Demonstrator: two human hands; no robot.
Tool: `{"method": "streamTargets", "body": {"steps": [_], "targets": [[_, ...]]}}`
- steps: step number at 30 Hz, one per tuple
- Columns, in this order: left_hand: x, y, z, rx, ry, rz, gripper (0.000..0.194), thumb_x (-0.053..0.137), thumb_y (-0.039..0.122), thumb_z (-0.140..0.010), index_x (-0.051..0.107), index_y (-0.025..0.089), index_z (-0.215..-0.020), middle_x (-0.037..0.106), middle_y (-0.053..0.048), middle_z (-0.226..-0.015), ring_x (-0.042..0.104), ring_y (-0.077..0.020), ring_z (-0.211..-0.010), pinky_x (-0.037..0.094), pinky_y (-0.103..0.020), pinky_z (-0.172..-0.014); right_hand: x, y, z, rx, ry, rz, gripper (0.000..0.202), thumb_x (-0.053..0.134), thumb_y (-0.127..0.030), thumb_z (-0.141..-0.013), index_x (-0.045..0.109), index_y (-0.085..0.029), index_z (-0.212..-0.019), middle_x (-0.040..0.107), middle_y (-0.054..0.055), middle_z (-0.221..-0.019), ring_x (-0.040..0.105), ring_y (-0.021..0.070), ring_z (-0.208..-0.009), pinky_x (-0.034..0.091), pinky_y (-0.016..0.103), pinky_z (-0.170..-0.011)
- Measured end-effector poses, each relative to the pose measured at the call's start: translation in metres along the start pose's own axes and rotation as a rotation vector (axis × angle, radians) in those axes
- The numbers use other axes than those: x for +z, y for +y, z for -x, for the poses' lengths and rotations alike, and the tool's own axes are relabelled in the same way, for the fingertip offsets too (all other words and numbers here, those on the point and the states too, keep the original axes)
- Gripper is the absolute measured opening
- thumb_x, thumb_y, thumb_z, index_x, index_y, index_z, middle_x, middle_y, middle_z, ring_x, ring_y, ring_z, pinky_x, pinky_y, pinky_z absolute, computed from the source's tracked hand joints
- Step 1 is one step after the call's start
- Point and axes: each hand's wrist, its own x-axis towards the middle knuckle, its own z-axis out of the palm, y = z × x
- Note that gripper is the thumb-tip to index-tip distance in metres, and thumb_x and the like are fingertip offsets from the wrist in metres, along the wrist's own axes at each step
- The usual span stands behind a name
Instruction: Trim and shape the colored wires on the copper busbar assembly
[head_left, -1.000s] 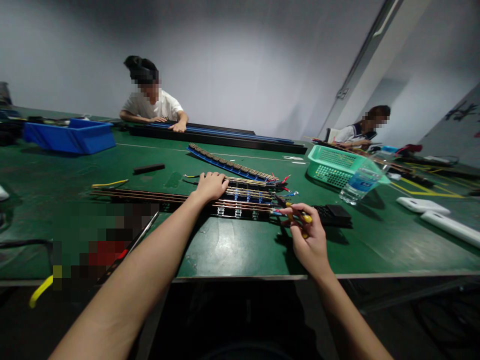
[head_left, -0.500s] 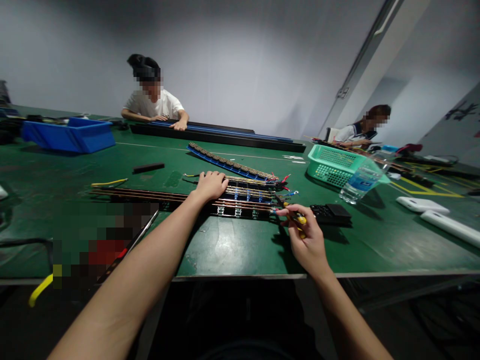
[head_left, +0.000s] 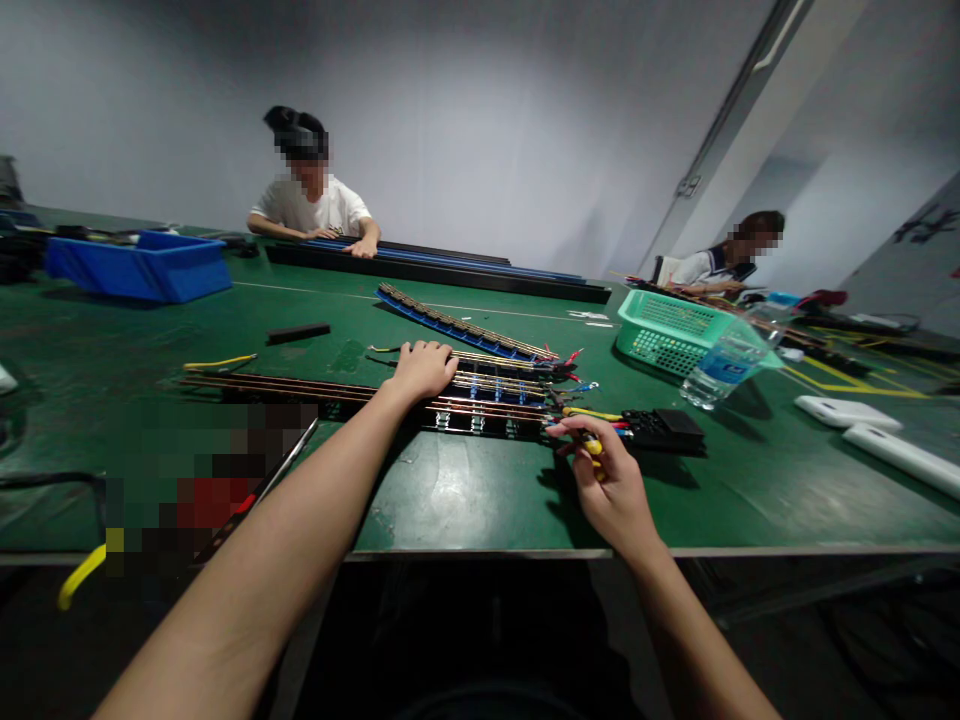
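My left hand (head_left: 425,372) lies with its fingers spread across a black rail assembly (head_left: 450,425) carrying long copper-coloured bars, pressing on it from above. Behind its fingers are more strips with blue holders (head_left: 495,388). My right hand (head_left: 609,470) is closed around yellow-handled pliers (head_left: 594,446) at the right end of the bars. The jaws are mostly hidden behind the fingers. Yellow, red and blue wires (head_left: 592,412) run from that end to a black ribbed block (head_left: 664,430).
A curved blue strip with bars (head_left: 457,328) lies behind. A green basket (head_left: 664,330) and a tilted-looking water bottle (head_left: 724,370) stand right; a blue bin (head_left: 142,268) is at left. Across the table a person in white (head_left: 319,205) handles long black rails (head_left: 442,275); another person sits far right.
My right hand has shifted slightly down with the pliers, and their jaws have turned out of sight. The coloured wires beside the black block now show. My left hand stays in place.
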Motion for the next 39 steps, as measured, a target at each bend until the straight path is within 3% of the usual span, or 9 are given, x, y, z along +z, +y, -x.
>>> {"method": "streamTargets", "body": {"steps": [5,15,23,33,39], "targets": [[0.002,-0.001,0.000,0.007,0.006,0.009,0.047,0.033,0.039,-0.107,0.064,0.019,-0.136,0.061,-0.014,-0.145,0.053,-0.0349,-0.133,0.035,-0.054,-0.113,0.002,0.005,0.002,0.035,0.043,-0.077,0.029,0.047,-0.015,-0.100,0.057,-0.027,-0.125,0.072,0.007,-0.113,0.070,0.0201,-0.101,0.061,0.036,-0.083],[0.001,-0.001,-0.001,0.008,0.008,0.008,0.048,0.033,0.040,-0.107,0.064,0.019,-0.135,0.061,-0.015,-0.145,0.054,-0.0348,-0.133,0.035,-0.054,-0.114,0.000,0.001,0.000,0.017,0.013,-0.034,0.024,0.048,-0.019,-0.102,0.059,-0.028,-0.121,0.074,0.006,-0.108,0.071,0.0174,-0.088,0.060,0.031,-0.075],[0.002,-0.001,-0.001,0.009,0.006,0.013,0.048,0.033,0.039,-0.107,0.064,0.017,-0.137,0.061,-0.015,-0.146,0.053,-0.0354,-0.134,0.034,-0.054,-0.114,-0.001,-0.004,-0.002,-0.014,0.007,0.015,0.027,0.048,-0.013,-0.098,0.059,-0.028,-0.117,0.076,0.003,-0.103,0.070,0.0137,-0.077,0.058,0.025,-0.071],[0.002,0.000,-0.001,0.007,0.002,0.005,0.048,0.033,0.038,-0.107,0.063,0.016,-0.138,0.061,-0.014,-0.146,0.053,-0.0346,-0.134,0.035,-0.055,-0.114,-0.001,-0.006,-0.003,-0.038,-0.005,0.060,0.032,0.049,-0.008,-0.092,0.061,-0.026,-0.115,0.077,0.003,-0.101,0.073,0.0161,-0.088,0.058,0.027,-0.078],[0.001,0.000,-0.001,0.006,0.001,-0.002,0.048,0.033,0.038,-0.108,0.063,0.016,-0.138,0.060,-0.014,-0.147,0.053,-0.0343,-0.134,0.034,-0.055,-0.115,-0.001,-0.006,-0.003,-0.025,0.015,0.022,0.029,0.048,-0.011,-0.096,0.059,-0.028,-0.117,0.078,0.002,-0.103,0.072,0.0140,-0.082,0.058,0.024,-0.073]]}}
